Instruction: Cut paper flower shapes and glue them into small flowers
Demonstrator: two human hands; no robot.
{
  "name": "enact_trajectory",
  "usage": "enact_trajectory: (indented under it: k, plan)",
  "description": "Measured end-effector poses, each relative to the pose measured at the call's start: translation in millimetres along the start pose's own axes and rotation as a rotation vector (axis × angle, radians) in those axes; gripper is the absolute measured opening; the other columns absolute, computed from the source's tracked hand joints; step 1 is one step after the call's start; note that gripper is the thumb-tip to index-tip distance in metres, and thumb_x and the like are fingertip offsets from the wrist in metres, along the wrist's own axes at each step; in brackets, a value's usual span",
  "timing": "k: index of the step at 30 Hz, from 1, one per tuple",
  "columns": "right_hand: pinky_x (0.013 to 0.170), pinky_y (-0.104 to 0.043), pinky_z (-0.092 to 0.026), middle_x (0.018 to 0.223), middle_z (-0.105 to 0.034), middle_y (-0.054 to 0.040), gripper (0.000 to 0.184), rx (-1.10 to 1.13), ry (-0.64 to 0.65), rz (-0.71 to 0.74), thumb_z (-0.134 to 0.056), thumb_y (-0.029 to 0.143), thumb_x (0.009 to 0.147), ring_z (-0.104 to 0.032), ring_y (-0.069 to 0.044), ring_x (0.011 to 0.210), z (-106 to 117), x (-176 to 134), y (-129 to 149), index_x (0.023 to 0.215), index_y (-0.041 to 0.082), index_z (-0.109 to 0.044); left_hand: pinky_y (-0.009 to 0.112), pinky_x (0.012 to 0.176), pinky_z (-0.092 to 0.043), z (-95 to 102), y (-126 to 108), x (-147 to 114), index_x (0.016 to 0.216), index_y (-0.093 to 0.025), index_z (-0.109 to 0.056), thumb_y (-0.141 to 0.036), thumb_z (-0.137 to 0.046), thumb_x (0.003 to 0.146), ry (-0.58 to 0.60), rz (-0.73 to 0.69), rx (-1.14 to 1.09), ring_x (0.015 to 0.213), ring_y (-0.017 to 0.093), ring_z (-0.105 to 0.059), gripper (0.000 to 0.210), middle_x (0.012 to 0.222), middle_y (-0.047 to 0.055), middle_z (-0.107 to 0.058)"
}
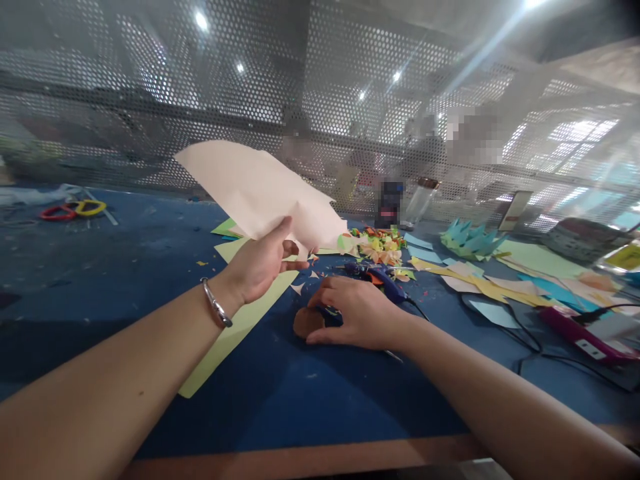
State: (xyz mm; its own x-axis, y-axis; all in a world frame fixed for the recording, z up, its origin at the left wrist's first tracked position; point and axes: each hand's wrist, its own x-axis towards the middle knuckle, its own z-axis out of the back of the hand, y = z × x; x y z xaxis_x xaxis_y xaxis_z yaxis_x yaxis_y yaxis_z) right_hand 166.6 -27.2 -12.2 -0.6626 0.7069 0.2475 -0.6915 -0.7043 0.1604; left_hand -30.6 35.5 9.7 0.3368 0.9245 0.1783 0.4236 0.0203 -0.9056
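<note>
My left hand holds a pale pink sheet of paper up off the table, its thumb on the near face. The sheet has a curved upper edge and a notched right side. My right hand is low over the table, thumb and fingers curled at the edge of a round brown disc. A dark blue and yellow thing shows in the gap of that hand, its kind unclear. From beneath the palm pokes a thin metal tip. A blue glue gun lies just beyond the right hand.
Yellow-green paper lies under my left arm. Small cut paper pieces are heaped behind the hands. Paper strips, a teal spiky paper piece and a magenta power strip with cables are rightward. Red and yellow-handled scissors lie left.
</note>
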Motion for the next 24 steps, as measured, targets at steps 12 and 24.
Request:
enact_trajectory:
  k: [12,24]
  plan:
    - [0.072,-0.032,-0.045,0.082,-0.069,-0.0087,0.033,-0.13,-0.176,0.199,-0.046,0.026,0.103,-0.063,-0.019,0.079,2.2,-1.3,6.3,0.088,0.013,-0.072,0.026,0.074,-0.054,-8.3,1.6,-1.2,0.1,-0.016,-0.071,-0.016,-0.06,0.095,0.052,0.052,-0.213,0.075,0.013,-0.065,0.012,0.088,0.004,-0.071]
    - [0.07,-0.028,-0.044,0.077,-0.063,-0.0018,0.019,0.165,-0.646,-0.082,-0.052,0.024,0.101,-0.059,-0.015,0.074,20.3,-4.4,-13.0,0.086,0.019,-0.063,0.035,0.089,-0.057,-21.5,-2.3,-13.8,0.103,-0.014,-0.075,-0.017,-0.053,0.096,0.194,0.207,-0.115,0.101,0.022,-0.071,0.024,0.107,0.012,-0.076]
